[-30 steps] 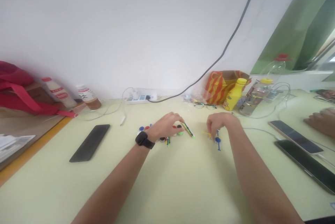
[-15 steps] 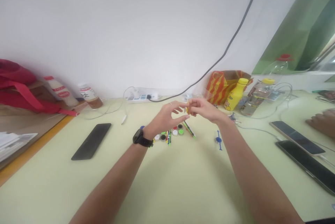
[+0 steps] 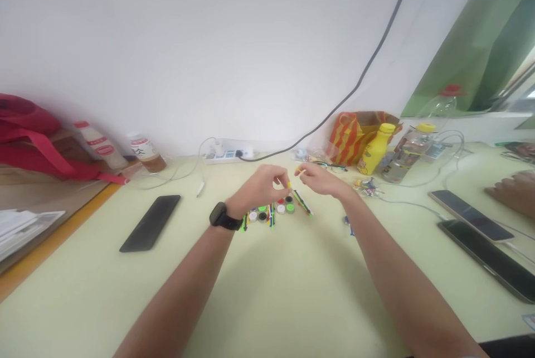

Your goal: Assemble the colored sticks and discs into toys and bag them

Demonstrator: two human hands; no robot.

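Observation:
My left hand (image 3: 267, 184), with a black watch on its wrist, pinches a small yellow piece (image 3: 289, 185) between thumb and fingertips. Close by on the right, my right hand (image 3: 317, 178) is closed on another small yellow plastic piece (image 3: 298, 170). Both hands are raised over the table. Below them lie several round caps, among them a green one (image 3: 290, 208) and a white one (image 3: 253, 216). Thin coloured sticks (image 3: 302, 203) rest beside the caps. A blue piece with a thin arm (image 3: 351, 226) is partly covered by my right forearm.
A black phone (image 3: 150, 223) lies left; two more phones (image 3: 472, 216) lie right, near another person's hand (image 3: 513, 193). Along the wall stand a power strip (image 3: 229, 153), a striped bag (image 3: 346, 138), a yellow bottle (image 3: 376, 149) and clear bottles. Small coloured pieces (image 3: 366, 186) lie near a cable.
My hands have moved apart. The left fingers have closed into a pinch on a yellow piece, while the right hand keeps a yellow piece. My right forearm now covers more of the blue piece.

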